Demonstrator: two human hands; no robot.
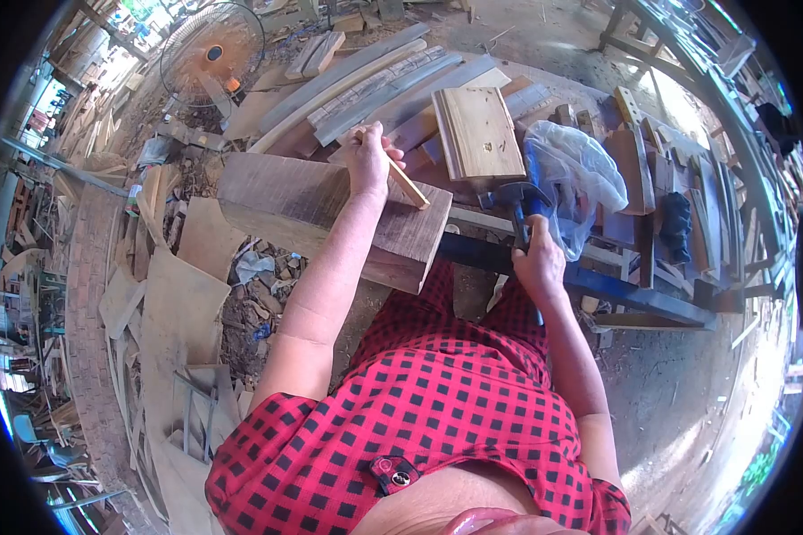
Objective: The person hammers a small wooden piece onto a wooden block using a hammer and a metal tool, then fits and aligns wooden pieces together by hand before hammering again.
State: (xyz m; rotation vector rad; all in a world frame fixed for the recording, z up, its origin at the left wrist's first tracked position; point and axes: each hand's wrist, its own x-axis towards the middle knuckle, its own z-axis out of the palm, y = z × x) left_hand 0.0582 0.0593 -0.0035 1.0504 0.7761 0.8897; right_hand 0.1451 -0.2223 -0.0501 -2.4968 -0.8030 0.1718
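Note:
My left hand (pixel 366 162) is closed round a thin, pale wooden stick (pixel 409 185). The stick slants down to the right, and its far end meets the top of a thick wooden block (pixel 277 198) near the block's right end. In my right hand (pixel 540 265) is a hammer (pixel 519 203), gripped by its handle with the dark head up, to the right of the block. Just beyond the hammer head lies a pale, grooved wooden board (pixel 484 134). A clear plastic bag (pixel 584 174) lies beside it, above my right hand.
Several long planks (pixel 375 89) are stacked behind the block. A dark bench rail (pixel 633 290) runs to the right below more wood pieces. A round fan (pixel 212 55) stands at the back left. Thin sheets (pixel 180 308) and wood scraps cover the ground at left.

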